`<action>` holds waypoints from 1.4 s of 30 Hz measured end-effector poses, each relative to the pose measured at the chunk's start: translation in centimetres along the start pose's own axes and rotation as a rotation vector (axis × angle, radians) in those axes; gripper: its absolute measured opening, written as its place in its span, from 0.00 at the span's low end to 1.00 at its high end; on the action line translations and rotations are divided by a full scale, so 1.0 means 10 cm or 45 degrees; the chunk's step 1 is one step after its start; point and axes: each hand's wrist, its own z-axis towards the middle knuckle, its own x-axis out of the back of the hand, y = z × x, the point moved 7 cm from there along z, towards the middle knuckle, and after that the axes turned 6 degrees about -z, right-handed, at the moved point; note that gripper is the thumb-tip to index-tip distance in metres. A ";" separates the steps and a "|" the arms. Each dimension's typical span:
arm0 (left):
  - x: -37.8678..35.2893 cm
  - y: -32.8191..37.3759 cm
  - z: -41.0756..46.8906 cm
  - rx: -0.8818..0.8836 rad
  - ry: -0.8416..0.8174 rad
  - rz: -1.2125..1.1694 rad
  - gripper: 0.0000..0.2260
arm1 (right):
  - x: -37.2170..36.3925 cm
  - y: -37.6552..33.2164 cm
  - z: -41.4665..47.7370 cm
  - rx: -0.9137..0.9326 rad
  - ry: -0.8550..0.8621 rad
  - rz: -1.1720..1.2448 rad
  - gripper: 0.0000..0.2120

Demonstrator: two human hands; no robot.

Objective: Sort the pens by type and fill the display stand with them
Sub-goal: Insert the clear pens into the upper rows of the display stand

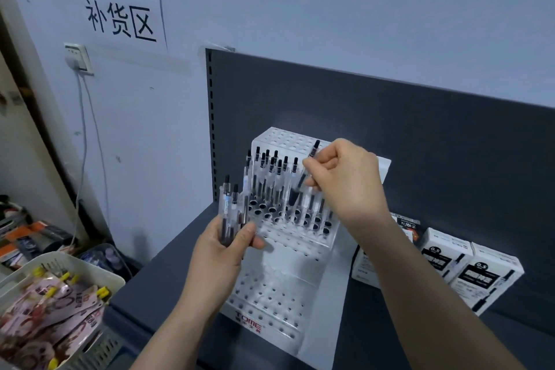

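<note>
Pinching one clear pen [306, 171] with its fingers, the right hand [345, 180] tilts it over the standing pens [271, 180] in the white display stand [288, 285]. The left hand [223, 245] grips a small bunch of pens [229, 210] just beside the stand, on the dark shelf [168, 279].

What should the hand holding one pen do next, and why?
Probably the right hand should lower its pen into an empty hole in the display stand. The pen hangs tilted above the part-filled tier, and the left hand holds more pens.
</note>
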 end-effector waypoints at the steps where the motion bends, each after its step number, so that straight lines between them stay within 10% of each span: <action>1: 0.01 0.01 0.01 0.003 -0.009 0.015 0.07 | -0.02 -0.01 0.01 -0.004 -0.018 -0.048 0.07; 16: 0.09 -0.11 0.06 0.114 -0.077 -0.102 0.03 | -0.42 0.15 -0.11 -0.060 -0.126 -0.276 0.11; 24: -0.13 -0.15 0.09 0.130 -0.279 -0.037 0.03 | -0.38 0.20 -0.46 -0.222 -0.295 0.341 0.12; 29: -0.07 -0.21 0.14 0.171 -0.214 -0.056 0.05 | 0.02 0.29 -0.43 -0.188 -0.014 0.451 0.06; 33: -0.04 -0.24 0.18 0.187 -0.212 -0.125 0.09 | 0.25 0.32 -0.37 -0.094 0.214 0.230 0.09; 42: -0.13 -0.13 0.13 0.016 -0.333 -0.022 0.13 | 0.03 0.06 -0.19 0.049 -0.011 -0.211 0.13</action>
